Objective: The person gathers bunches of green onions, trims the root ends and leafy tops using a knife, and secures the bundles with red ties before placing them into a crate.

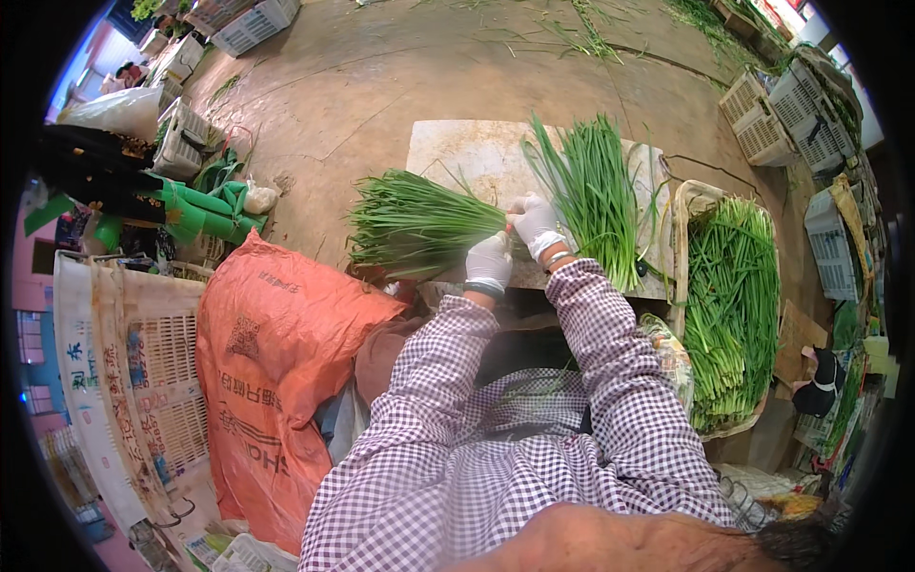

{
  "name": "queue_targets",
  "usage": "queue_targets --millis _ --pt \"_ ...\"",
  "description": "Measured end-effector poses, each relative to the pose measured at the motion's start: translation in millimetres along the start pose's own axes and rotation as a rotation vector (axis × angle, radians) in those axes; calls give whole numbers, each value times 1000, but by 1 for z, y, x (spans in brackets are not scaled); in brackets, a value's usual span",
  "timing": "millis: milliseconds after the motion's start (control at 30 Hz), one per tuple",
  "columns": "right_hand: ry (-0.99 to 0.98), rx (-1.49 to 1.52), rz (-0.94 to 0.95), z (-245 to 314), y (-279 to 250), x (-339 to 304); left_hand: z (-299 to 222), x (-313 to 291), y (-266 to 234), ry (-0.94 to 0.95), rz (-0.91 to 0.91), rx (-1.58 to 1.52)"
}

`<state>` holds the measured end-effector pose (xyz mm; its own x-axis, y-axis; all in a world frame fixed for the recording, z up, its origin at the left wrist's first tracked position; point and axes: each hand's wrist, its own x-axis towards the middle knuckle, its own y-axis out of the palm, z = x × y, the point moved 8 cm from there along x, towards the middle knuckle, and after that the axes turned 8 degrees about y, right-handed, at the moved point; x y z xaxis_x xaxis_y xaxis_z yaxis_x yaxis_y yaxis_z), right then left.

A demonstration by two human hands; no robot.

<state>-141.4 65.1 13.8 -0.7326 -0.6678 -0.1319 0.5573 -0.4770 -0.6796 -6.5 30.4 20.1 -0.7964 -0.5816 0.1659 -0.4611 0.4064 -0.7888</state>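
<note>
A bunch of garlic chives [419, 224] lies on its side over the left of a pale board [448, 143], leaf tips to the left and stem ends toward my hands. My left hand [489, 261], in a white glove, is closed around its stem end. Close by, my gloved right hand [536, 221] pinches at the same end, where a small red tie [510, 227] shows at the fingertips. How the tie runs round the stems is hidden. A second bunch of garlic chives [602, 195] rests on the board's right side, just beyond my right hand.
At right stands a crate [679, 276] packed with green stalks. An orange-red sack [276, 353] and a white slatted crate [172, 400] are at left. A green-wrapped bundle [205, 210] lies far left. More crates [758, 119] line the right side; loose leaves [591, 33] litter the floor.
</note>
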Motion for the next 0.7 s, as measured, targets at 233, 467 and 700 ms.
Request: queue_targets --millis 233,467,700 --pt "-318 -146 -304 18 -17 -38 -15 37 -44 56 305 211" --pt "-525 -478 -391 31 12 -108 -10 82 13 183 521 306" --pt "-398 -385 -510 -8 -147 -134 -45 66 -39 365 224 445"
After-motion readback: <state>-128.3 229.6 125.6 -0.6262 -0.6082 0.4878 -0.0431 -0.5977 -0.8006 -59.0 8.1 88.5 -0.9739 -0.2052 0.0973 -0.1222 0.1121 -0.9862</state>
